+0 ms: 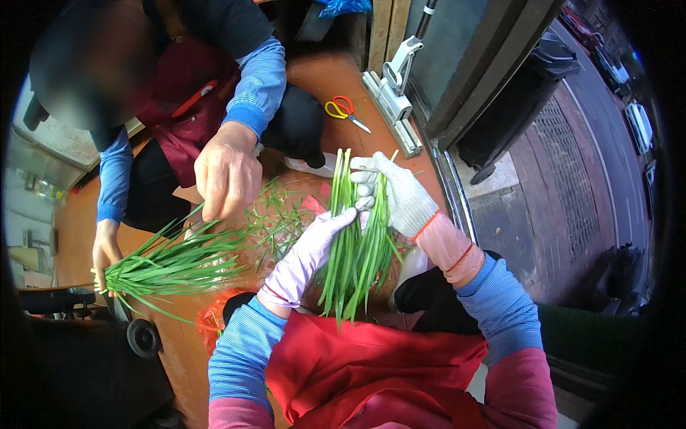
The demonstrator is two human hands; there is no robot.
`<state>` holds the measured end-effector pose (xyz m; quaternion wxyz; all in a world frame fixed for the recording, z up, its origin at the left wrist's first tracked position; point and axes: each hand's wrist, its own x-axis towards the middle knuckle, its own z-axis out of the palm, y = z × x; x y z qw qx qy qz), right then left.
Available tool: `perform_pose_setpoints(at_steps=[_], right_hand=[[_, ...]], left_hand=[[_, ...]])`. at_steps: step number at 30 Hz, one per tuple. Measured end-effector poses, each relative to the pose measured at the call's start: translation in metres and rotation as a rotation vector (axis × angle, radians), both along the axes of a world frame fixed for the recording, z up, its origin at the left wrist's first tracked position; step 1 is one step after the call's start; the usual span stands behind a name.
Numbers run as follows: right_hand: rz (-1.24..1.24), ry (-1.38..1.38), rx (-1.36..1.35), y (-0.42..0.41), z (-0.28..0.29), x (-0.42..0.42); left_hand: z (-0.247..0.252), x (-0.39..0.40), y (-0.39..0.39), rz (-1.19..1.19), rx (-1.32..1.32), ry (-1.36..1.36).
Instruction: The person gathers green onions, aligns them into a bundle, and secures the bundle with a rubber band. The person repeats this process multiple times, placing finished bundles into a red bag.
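Note:
My left hand (313, 238), in a pale lilac rubber glove, grips a bunch of long green garlic chives (340, 244), pale stem ends up and leaf tips hanging over my lap. My right hand (404, 193), in a white knit glove over a pink rubber one, holds a second portion of chives (377, 236) close beside the first. The fingers of both hands nearly meet between the two portions. Loose chive scraps (278, 220) lie scattered on the floor beyond my left hand.
Opposite, a co-worker's hand (107, 257) holds another chive bunch (177, 263); their other hand (229, 171) hovers above its leaves. Scissors (345, 112) with red and yellow handles lie on the brown floor. A flat mop (394, 102) stands by the doorframe. An orange plastic bag (211, 316) sits left.

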<state>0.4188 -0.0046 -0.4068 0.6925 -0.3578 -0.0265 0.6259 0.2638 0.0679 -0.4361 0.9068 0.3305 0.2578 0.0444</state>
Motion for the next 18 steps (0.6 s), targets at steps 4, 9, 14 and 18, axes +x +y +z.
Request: perform_pose_setpoints(at_steps=[4, 9, 14, 18], right_hand=[[-0.053, -0.024, 0.041, 0.001, -0.001, 0.004], [-0.143, -0.058, 0.096, 0.001, -0.007, 0.011], [-0.1, -0.095, -0.008, 0.004, -0.003, 0.01], [-0.088, -0.243, 0.019, 0.002, -0.002, 0.012]], left_hand=[[-0.007, 0.002, -0.003, -0.079, -0.046, 0.003], [-0.004, 0.004, -0.002, -0.25, -0.195, -0.123], [0.007, 0.003, -0.004, -0.26, -0.391, -0.2], [0.003, 0.006, -0.002, -0.309, -0.422, -0.276]])
